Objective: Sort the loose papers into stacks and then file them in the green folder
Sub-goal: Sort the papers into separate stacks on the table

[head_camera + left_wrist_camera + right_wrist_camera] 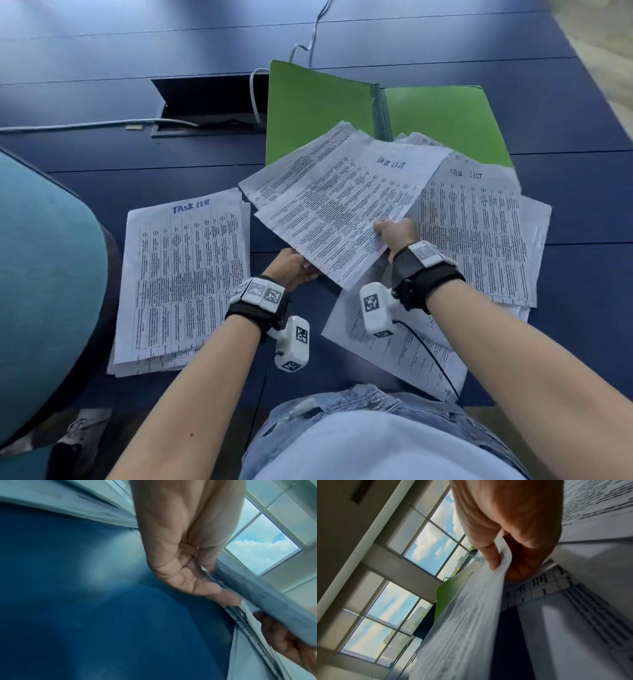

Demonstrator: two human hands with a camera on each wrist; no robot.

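Observation:
Both hands hold a lifted bundle of printed sheets (339, 202) over the blue table (102, 164). My right hand (394, 233) pinches its near right edge, thumb on top; the right wrist view shows the thumb (489, 555) above the held sheets (467, 615) and fingers beneath. My left hand (294, 267) grips the near left edge; in the left wrist view its fingers (188, 580) pinch the paper edges (240, 618). A neat "Task List" stack (181, 281) lies left. A looser pile (479, 233) lies right. The green folder (318, 109) lies open behind.
A teal chair (41, 274) stands at the left. An open cable box (209, 102) with white cables (102, 124) is set in the table behind the left stack. Single sheets (404, 349) lie near the table's front edge under my right wrist.

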